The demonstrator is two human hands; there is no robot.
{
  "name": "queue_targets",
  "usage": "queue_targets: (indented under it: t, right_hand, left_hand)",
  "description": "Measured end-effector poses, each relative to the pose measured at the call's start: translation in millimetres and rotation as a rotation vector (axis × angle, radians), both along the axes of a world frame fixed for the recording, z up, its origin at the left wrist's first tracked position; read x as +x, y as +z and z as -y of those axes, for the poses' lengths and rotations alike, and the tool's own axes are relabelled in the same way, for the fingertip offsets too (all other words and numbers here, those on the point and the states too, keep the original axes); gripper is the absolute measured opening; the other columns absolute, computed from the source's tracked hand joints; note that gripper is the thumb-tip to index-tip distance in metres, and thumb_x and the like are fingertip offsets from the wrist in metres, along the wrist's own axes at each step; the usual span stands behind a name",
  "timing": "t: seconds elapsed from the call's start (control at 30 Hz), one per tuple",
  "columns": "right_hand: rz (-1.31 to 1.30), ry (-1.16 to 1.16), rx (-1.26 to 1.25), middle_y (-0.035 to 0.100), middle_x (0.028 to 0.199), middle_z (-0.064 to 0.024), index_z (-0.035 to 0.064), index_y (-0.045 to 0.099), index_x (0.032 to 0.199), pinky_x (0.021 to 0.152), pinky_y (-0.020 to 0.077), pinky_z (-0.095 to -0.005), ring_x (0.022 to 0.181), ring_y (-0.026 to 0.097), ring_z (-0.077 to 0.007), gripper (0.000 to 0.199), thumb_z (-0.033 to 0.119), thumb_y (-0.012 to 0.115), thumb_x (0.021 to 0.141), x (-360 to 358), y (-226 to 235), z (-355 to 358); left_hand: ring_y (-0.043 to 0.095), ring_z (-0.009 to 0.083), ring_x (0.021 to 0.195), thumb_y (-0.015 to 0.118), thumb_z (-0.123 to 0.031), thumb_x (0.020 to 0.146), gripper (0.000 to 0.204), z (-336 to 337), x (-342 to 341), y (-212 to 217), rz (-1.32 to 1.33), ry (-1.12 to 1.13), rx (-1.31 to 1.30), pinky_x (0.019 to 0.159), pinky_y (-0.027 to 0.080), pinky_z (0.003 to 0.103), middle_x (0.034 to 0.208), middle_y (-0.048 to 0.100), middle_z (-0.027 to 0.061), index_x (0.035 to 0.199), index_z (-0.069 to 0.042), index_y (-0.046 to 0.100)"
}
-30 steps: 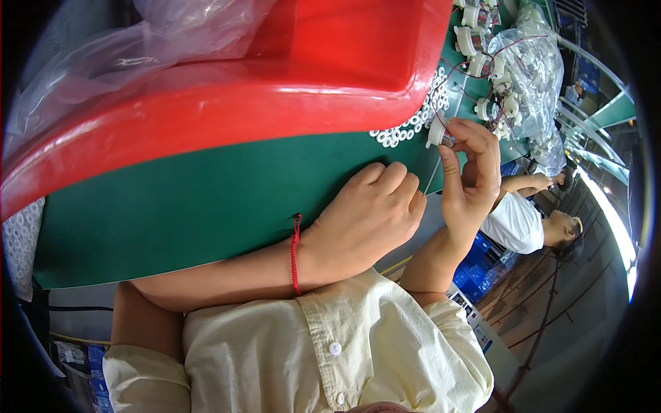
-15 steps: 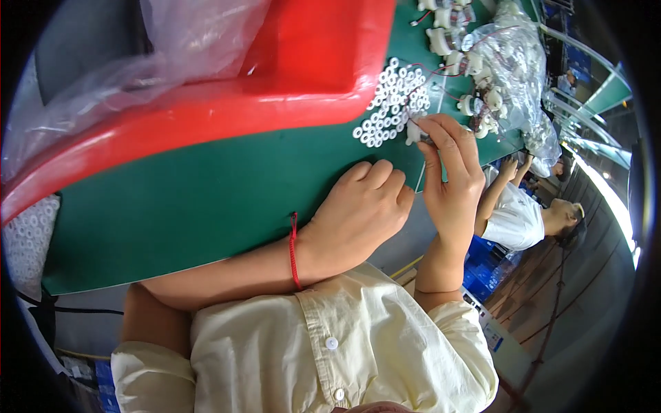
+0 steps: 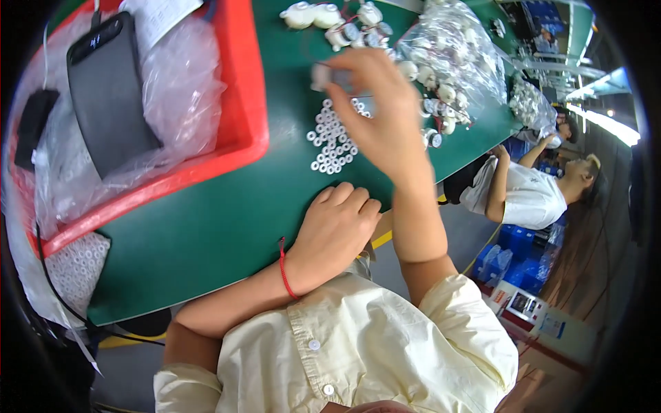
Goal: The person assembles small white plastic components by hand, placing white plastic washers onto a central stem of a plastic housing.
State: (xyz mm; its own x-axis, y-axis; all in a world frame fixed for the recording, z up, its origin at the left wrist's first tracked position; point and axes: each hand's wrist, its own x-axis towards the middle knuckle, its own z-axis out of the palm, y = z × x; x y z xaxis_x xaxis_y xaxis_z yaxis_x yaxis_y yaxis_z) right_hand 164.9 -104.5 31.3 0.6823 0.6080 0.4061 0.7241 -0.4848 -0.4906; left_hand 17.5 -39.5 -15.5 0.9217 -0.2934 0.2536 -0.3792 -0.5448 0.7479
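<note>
My right hand [image 3: 382, 110], blurred by motion, is raised above the far part of the green table. Between its thumb and fingers it grips a small motor [image 3: 320, 77] with a white plastic end; the rest of the part is partly hidden by the fingers. Just below that hand, a loose spread of small white rings [image 3: 332, 143] lies on the table. My left hand [image 3: 337, 224] rests at the near edge of the table, closed in a loose fist, its fingertips hidden; nothing shows in it.
A red tray [image 3: 256, 131] at left holds clear plastic bags and a black power bank [image 3: 113, 89] with a cable. A bag of white rings [image 3: 79, 272] lies near the left table edge. More white motors [image 3: 337, 34] and a clear bag [image 3: 451, 41] lie beyond. A person sits at right.
My right hand has moved away from the rings, up and farther over the table, carrying the motor. My left hand stays at the table edge. The view has shifted, showing more of the tray.
</note>
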Motion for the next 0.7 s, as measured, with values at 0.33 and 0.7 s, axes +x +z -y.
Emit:
queue_targets:
  t: [0.33,0.7]
  right_hand:
    - [0.042,-0.387,0.008,0.061,0.107,-0.0145,0.004,0.067,0.107,0.084,0.0491,-0.0409,0.097,0.061,-0.0353,0.025,0.002,0.071,0.082,-27.1,12.6,57.9]
    - [-0.191,-0.535,0.012,0.062,0.097,-0.0092,0.0027,0.066,0.105,0.057,0.0471,-0.0278,0.064,0.053,-0.0139,0.034,0.002,0.08,0.074,-69.0,-15.0,111.2]
  left_hand:
    - [0.056,0.0225,0.079,0.069,-0.015,0.084,0.009,1.7,1.0,8.8,-0.015,0.07,-0.073,0.073,0.046,0.036,0.083,0.061,0.0019,0.091,-0.009,0.07]
    - [0.058,0.0235,0.079,0.07,-0.01,0.085,0.016,3.5,6.1,14.4,-0.092,0.099,-0.117,0.069,0.048,0.036,0.085,0.062,0.0035,0.101,-0.007,0.068]
